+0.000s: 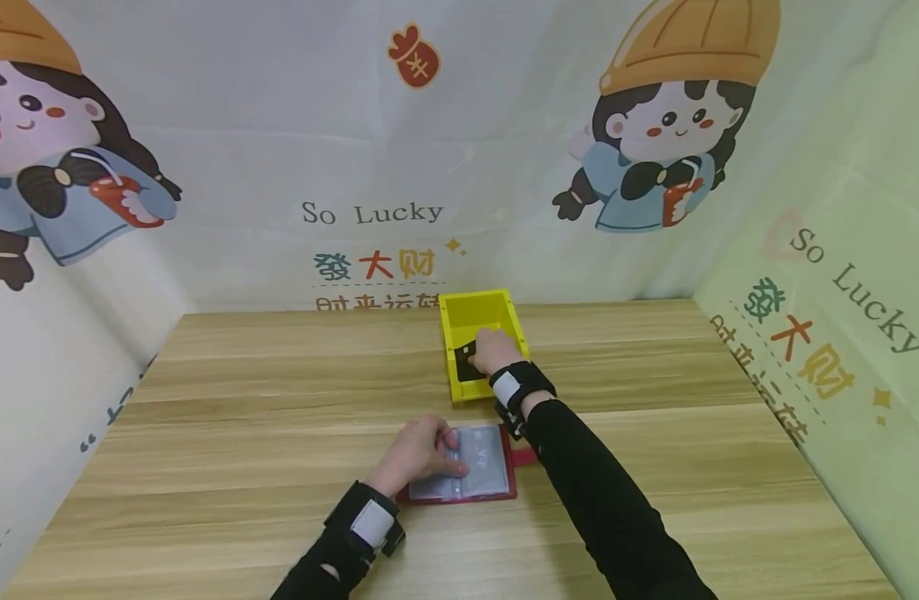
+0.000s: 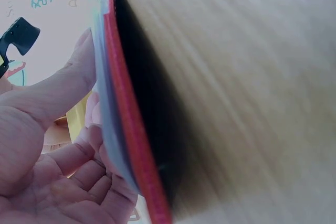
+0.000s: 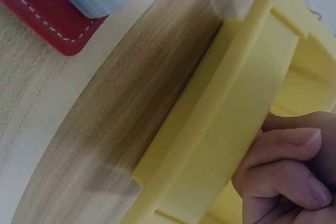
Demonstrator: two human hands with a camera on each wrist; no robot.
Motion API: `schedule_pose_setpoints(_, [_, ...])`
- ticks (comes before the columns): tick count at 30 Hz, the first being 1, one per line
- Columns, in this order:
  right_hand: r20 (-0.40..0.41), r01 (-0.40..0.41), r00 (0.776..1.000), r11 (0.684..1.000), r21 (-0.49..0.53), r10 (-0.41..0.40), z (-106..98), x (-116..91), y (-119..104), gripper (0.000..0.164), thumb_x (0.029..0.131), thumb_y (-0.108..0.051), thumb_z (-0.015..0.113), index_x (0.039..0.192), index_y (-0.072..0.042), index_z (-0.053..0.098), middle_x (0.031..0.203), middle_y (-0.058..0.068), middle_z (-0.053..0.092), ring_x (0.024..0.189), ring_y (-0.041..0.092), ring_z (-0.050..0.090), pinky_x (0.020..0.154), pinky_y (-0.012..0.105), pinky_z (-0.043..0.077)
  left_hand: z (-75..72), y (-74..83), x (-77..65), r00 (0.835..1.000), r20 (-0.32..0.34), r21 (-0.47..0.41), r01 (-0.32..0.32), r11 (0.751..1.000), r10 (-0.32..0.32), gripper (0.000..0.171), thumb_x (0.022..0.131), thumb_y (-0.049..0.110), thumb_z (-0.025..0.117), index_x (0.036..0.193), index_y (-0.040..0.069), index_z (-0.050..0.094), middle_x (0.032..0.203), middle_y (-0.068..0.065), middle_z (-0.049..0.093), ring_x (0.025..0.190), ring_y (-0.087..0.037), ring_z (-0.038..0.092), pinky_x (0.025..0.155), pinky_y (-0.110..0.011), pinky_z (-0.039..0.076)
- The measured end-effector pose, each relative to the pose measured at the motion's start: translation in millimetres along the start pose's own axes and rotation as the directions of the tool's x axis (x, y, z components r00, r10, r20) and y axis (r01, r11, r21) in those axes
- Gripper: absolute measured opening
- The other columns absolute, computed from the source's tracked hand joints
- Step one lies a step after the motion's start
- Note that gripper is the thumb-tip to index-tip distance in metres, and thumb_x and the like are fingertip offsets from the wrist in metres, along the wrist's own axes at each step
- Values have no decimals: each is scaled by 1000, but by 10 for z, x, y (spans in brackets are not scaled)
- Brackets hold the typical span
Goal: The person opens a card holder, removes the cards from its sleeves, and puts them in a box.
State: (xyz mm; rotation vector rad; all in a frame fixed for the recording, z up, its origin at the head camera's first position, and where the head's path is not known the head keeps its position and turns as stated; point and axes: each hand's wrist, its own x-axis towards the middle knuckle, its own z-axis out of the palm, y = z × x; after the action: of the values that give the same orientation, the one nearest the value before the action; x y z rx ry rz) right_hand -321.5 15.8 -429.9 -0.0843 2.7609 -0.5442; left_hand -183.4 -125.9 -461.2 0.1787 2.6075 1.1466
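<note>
A wood-grain table (image 1: 729,467) stands against a white backdrop (image 1: 496,167) printed with cartoon figures and "So Lucky". A yellow bin (image 1: 477,307) holds a flat black piece (image 1: 468,372); the right hand (image 1: 495,354) reaches in beside it, fingers bent, though whether they grip it cannot be told. Nearer, a red booklet (image 1: 489,458) lies spread, the left hand's (image 1: 422,450) thumb and fingers relaxed against its clear sleeves. Only the right wrist view shows white stitching on the booklet's cover.

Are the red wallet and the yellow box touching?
Apart. The right wrist view shows a strip of table between the red wallet and the yellow box.
</note>
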Motion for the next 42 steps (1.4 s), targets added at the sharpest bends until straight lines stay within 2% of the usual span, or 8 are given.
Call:
schedule_pose_setpoints(4, [-27,10,1000,998,-60,-12,0,11,-27,30,104,-21,69,124,1,69,97,10,63,85,24,56,74,31,44,-9,5,-1,1000,-6,-1,-6,1000,6,32,73,8,96,86,5,66,69,-2,51,64,-15,47,59,-26,35])
schedule_pose_setpoints(10, [-54,3,999,997,-83,-8,36,53,-21,31,102,-21,72,123,1,70,103,13,68,86,25,58,76,33,47,-12,8,-15,1000,1,-3,-10,1000,10,32,74,8,95,86,4,67,69,-2,52,64,-15,47,59,-26,35])
schedule_pose_setpoints(16, [-82,13,996,995,-99,-21,44,36,-8,32,97,-16,77,123,1,70,117,17,72,97,28,64,88,39,55,-13,7,-15,1000,10,-17,-13,1000,14,31,74,8,95,86,4,66,69,-2,52,64,-15,47,60,-27,35])
schedule_pose_setpoints(24, [-94,37,994,994,-102,-47,55,30,8,30,98,-15,76,122,1,70,118,18,72,99,30,65,87,40,55,-7,-11,-13,999,1,-8,-36,999,36,32,73,8,96,85,4,67,69,-2,52,64,-14,47,59,-26,36])
schedule_pose_setpoints(29, [-131,90,986,990,-113,-105,19,-11,2,25,100,-14,73,118,2,69,106,16,71,89,26,61,79,36,51,-15,-19,-21,1000,9,-19,-25,999,25,31,75,8,95,86,4,67,71,-2,52,64,-15,48,59,-26,36])
schedule_pose_setpoints(34, [-152,159,974,984,-80,-170,-85,-131,-12,21,101,-16,71,110,3,69,84,9,59,72,20,55,63,28,44,-24,-26,-20,1000,8,-19,-22,1000,23,31,75,8,95,87,4,66,71,-2,51,65,-15,47,59,-25,34])
schedule_pose_setpoints(37, [-139,196,970,980,-23,-197,-151,-239,6,20,102,-17,70,95,2,70,69,4,55,58,17,58,52,23,39,-26,-27,-12,1000,6,-18,-23,1000,24,31,75,8,95,87,5,66,71,-1,51,64,-15,47,59,-24,34])
schedule_pose_setpoints(42, [-120,224,970,970,92,-212,-214,-448,119,36,103,-20,68,72,-1,69,52,-1,53,46,15,59,43,20,35,-30,-16,-19,1000,13,-15,-24,1000,25,30,75,8,94,87,5,67,72,-3,52,66,-15,47,60,-25,35])
